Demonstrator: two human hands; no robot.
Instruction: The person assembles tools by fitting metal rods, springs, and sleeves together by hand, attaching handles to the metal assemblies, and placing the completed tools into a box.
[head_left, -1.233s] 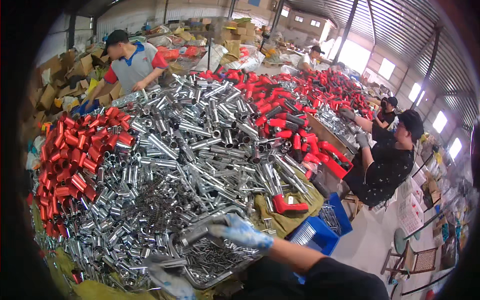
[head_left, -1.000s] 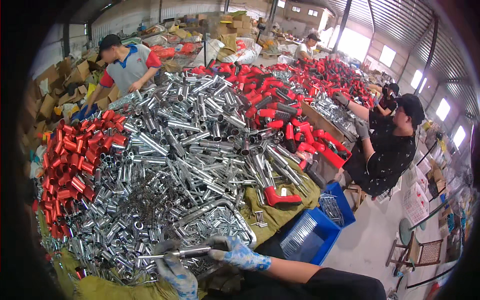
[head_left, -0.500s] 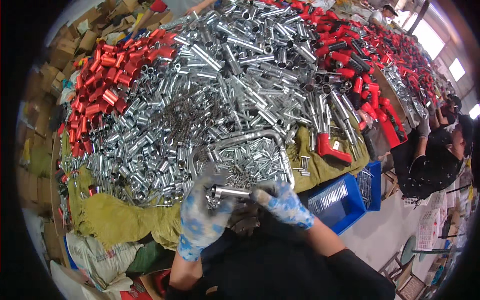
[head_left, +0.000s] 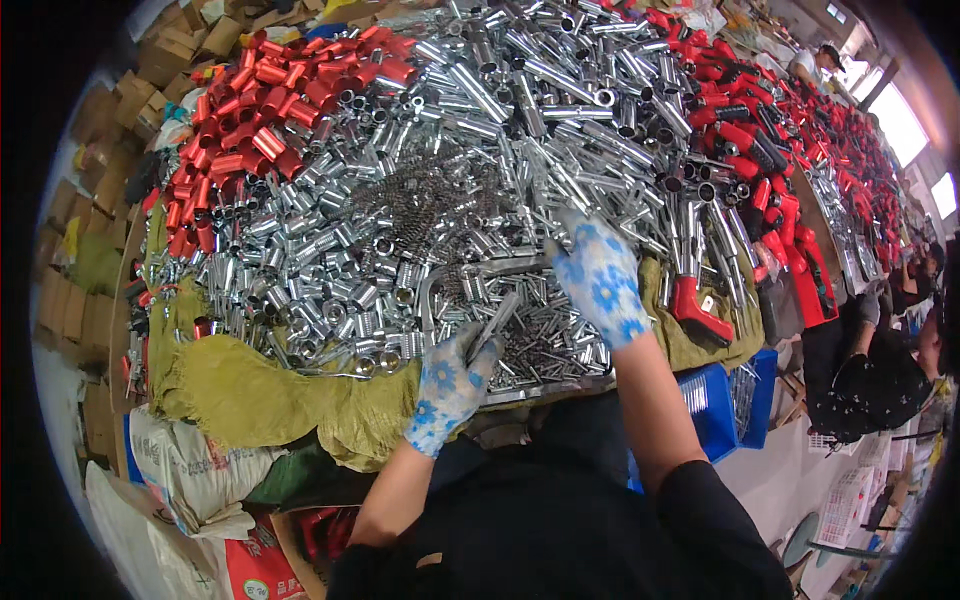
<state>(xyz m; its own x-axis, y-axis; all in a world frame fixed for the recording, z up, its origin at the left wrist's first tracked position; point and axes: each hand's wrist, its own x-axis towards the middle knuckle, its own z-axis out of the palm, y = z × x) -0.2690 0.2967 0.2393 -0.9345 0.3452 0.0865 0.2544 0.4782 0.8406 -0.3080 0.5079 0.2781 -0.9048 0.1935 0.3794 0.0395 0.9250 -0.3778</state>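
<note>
Both my hands wear white gloves with blue flowers and grey fingers. In my left hand (head_left: 455, 378), closed at the front of the pile, is a shiny metal tube (head_left: 497, 316) tilted up to the right. My right hand (head_left: 603, 280) reaches over the far right side of a metal-rimmed tray (head_left: 545, 391). Its fingers look apart against the long chrome tubes (head_left: 560, 178), though the tips blur into the metal, and nothing shows clearly in them. Small pins (head_left: 545, 345) fill the tray. Dark coil springs (head_left: 425, 205) lie heaped beyond it.
Red sleeves (head_left: 265, 95) are piled far left, with chrome sockets (head_left: 335, 300) nearer. Red handles (head_left: 745, 145) cover the right; one red grip (head_left: 698, 312) lies close to my right arm. Blue bins (head_left: 708, 410) stand at the right edge. A co-worker in black (head_left: 870, 370) sits farther right.
My right hand has left the metal tube and moved forward and right to the long tubes. My left hand keeps the tube, now tilted upward and farther right. The view has shifted slightly.
</note>
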